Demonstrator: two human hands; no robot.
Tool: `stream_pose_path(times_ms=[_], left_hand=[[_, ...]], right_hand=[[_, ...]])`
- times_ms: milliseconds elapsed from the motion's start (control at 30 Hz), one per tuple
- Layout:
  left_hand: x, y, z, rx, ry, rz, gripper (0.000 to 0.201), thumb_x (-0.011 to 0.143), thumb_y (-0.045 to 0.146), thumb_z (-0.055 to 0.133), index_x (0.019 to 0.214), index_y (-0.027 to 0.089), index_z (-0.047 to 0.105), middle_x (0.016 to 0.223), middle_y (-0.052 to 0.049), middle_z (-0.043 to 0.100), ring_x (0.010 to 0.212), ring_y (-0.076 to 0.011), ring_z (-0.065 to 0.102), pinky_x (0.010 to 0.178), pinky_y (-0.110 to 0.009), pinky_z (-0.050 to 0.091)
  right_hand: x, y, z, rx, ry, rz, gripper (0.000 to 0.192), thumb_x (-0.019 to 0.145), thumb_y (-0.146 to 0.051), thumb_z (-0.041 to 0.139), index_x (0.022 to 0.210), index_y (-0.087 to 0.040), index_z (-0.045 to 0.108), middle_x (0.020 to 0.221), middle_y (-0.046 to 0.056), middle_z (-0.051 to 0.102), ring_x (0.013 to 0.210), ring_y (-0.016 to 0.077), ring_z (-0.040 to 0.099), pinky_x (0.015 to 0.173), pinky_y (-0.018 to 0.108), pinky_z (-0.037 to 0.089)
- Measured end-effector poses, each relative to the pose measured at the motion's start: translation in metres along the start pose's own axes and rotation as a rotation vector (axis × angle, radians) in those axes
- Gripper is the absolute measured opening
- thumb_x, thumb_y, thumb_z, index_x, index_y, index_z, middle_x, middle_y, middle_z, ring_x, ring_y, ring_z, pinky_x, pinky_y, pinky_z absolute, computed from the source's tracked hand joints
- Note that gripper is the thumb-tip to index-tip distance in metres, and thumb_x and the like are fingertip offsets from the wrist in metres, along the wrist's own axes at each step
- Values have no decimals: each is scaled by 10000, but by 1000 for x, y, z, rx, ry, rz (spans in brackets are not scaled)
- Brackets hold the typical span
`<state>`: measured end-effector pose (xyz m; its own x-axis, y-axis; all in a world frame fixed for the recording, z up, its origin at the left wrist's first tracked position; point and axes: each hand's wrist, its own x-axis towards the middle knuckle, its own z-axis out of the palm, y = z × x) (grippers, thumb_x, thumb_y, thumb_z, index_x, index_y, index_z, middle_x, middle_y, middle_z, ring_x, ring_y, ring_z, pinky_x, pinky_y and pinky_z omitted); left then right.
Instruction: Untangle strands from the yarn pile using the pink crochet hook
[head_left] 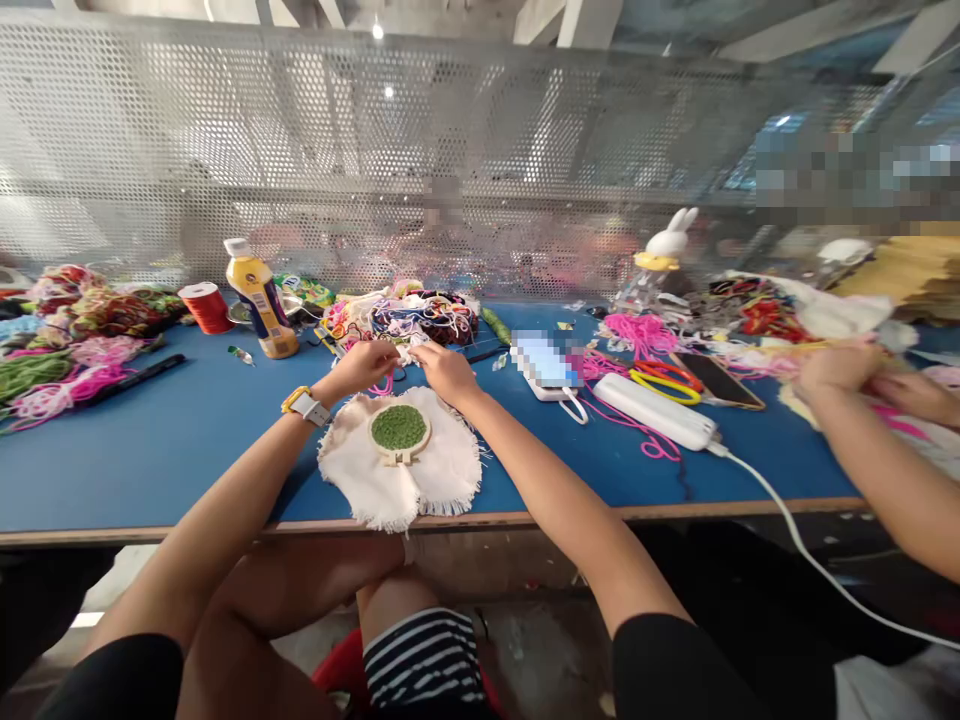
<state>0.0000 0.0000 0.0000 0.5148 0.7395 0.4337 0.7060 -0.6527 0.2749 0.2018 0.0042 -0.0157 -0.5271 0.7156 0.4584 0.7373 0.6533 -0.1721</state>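
I note a small wooden embroidery hoop (400,431) filled with green stitching. It lies flat on frayed cream cloth (442,478) at the table's near edge.

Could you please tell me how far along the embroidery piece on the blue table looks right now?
The small hoop on the cream cloth is filled with green stitching. Both hands, left hand and right hand, are picking at threads beyond it. The cloth's frayed edges remain untrimmed.

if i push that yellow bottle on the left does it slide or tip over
The yellow bottle stands upright, tall on a narrow base, so a push near its white cap would probably tip it. Pushed low, it may slide on the smooth blue table. If toppled, its rounded body would likely roll toward the red spool.
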Motion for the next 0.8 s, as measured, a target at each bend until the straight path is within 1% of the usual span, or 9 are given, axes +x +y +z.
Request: stream_pose_path(times_ms=[100, 200, 267, 367, 467, 567, 700, 800], left_hand=[[-5, -3, -6, 215, 44, 29, 244, 896, 225, 428, 750, 151, 610, 736, -40, 617, 661, -126, 535, 623, -230, 379], [-8, -1, -8, 364, 56, 36, 240, 920, 198, 401, 826, 166, 619, 836, -59, 637, 740, -154, 573, 610, -242, 369], [-10, 2, -7, 440, 48, 34, 256, 948, 215, 377, 891, 160, 621, 884, -80, 634, 744, -167, 580, 583, -251, 357], [-10, 7, 1, 540, 18, -4, 300, 979, 247, 342, 972, 122, 615, 931, -124, 619, 708, -176, 578, 542, -263, 336], [-10, 10, 7, 543, -13, 14, 280, 965, 178, 355, 1096, 126, 597, 965, -125, 619, 760, -185, 593, 562, -261, 356], [-11, 13, 9, 558, -56, 66, 371, 906, 68, 366, 1192, 171, 579, 980, -99, 624, 829, -190, 602, 598, -257, 381], [-11, 15, 8, 608, -84, 73, 406, 853, 35, 368, 1128, 167, 636, 919, -91, 630, 780, -185, 592, 592, -266, 382], [-11, 13, 10, 582, -64, 79, 443, 817, 19, 364, 1110, 175, 659, 876, -83, 634, 711, -176, 569, 552, -272, 349]], right_hand=[[2, -1, 2, -8, 9, 0, 469, 924, -111, 361, 1303, -298, 564, 1168, 44, 658, 928, 206, 641, 720, 261, 437], [4, -3, 5, -18, 6, 4, 507, 902, -79, 351, 1296, -296, 585, 1112, 60, 667, 904, 206, 639, 735, 266, 441], [4, -3, 6, -19, 10, 7, 518, 887, -59, 346, 1282, -276, 602, 1083, 73, 670, 898, 209, 636, 739, 268, 438], [3, -2, 6, -22, -3, -3, 512, 871, -42, 354, 1259, -241, 622, 1036, 90, 674, 881, 222, 635, 726, 276, 426], [3, -1, 5, -16, -17, -4, 483, 877, -49, 363, 1233, -226, 637, 1002, 96, 676, 873, 226, 631, 718, 276, 412], [3, -1, 3, -34, -37, -16, 452, 884, -61, 372, 1192, -228, 657, 975, 91, 679, 851, 218, 627, 686, 267, 392], [3, -2, -4, -65, -76, -55, 416, 879, -65, 388, 1124, -219, 687, 981, 82, 687, 828, 203, 626, 647, 253, 369], [2, 0, -10, -28, -89, -69, 424, 864, -41, 396, 1123, -204, 690, 1010, 83, 695, 860, 199, 626, 681, 249, 386]])
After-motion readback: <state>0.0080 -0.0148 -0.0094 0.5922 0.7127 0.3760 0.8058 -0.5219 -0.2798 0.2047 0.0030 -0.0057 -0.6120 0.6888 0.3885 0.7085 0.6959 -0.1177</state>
